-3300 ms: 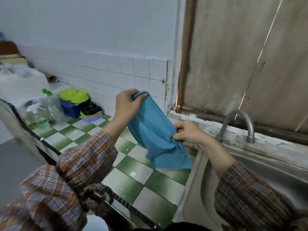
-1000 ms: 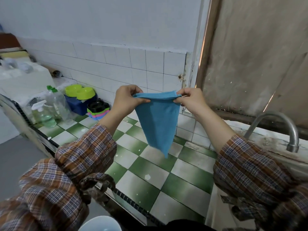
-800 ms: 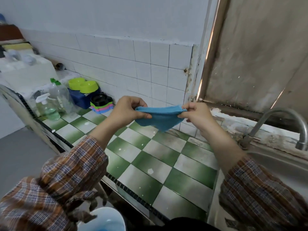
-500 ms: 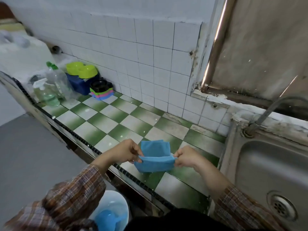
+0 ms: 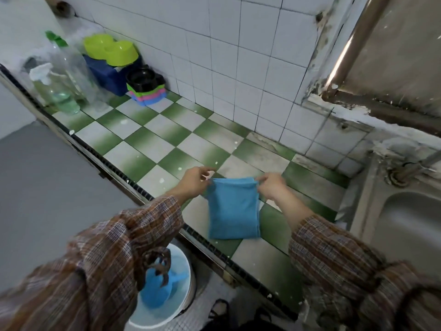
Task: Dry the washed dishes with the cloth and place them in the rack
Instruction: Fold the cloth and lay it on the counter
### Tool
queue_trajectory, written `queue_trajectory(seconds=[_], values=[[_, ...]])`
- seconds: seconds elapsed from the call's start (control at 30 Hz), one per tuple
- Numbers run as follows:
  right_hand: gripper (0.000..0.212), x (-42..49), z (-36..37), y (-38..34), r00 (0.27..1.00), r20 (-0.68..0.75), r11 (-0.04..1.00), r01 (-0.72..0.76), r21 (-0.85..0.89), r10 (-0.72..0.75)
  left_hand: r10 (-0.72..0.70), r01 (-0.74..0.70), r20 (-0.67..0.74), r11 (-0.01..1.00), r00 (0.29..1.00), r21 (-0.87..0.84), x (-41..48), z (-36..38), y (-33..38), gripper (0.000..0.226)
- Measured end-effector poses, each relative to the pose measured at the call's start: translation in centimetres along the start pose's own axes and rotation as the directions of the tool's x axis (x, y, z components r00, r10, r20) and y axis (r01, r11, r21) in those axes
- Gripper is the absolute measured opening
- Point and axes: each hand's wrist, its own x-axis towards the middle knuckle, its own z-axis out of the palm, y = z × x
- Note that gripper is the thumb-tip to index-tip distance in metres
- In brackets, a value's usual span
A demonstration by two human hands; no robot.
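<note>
On the counter (image 5: 152, 149) near its front edge, the cloth (image 5: 232, 211) now lies folded flat, lowered from mid-air a second ago. My left hand (image 5: 194, 181) and right hand (image 5: 270, 186) each pinch a far corner; I judge drying has not begun, and no rack shows.

**Checkered counter and its load**

Noted a green-and-white tiled counter (image 5: 148, 144). Found a folded blue cloth (image 5: 232, 211) flat on it, running from the grip back toward the front edge. Saw, far left of the grip and beyond it by the wall, a green-capped bottle (image 5: 71, 65), a pump bottle (image 5: 57, 91), a blue box (image 5: 105, 72) topped with lime-green bowls (image 5: 112, 50), and a stack of coloured dishes (image 5: 146, 88).
</note>
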Motion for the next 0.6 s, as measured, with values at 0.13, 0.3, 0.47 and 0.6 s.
queue_trajectory(seconds=[0.13, 0.3, 0.47, 0.6], values=[[0.042, 0.5, 2.0, 1.3, 0.992, -0.006, 0.972, 0.121, -0.201, -0.125, 0.024, -0.019, -0.044, 0.993, 0.999, 0.114, 0.2, 2.5, -2.1, 0.032], [0.026, -1.3, 5.5, 4.8, 0.895, 0.43, 0.742, 0.365, -0.562, -0.115, 0.041, -0.234, 0.419, 0.876, 0.907, 0.422, -3.1, 7.0, -4.8, 0.034], [0.02, -1.6, 5.8, 5.0, 0.876, 0.437, 0.569, 0.469, -0.675, -0.205, 0.137, -0.427, 0.472, 0.685, 0.871, 0.59, -3.7, 7.9, -5.3, 0.036], [0.007, -0.4, 4.3, 3.2, 0.87, 0.478, 0.643, 0.433, -0.632, -0.116, 0.061, -0.351, 0.457, 0.731, 0.887, 0.585, -2.5, 6.9, -3.9, 0.023]])
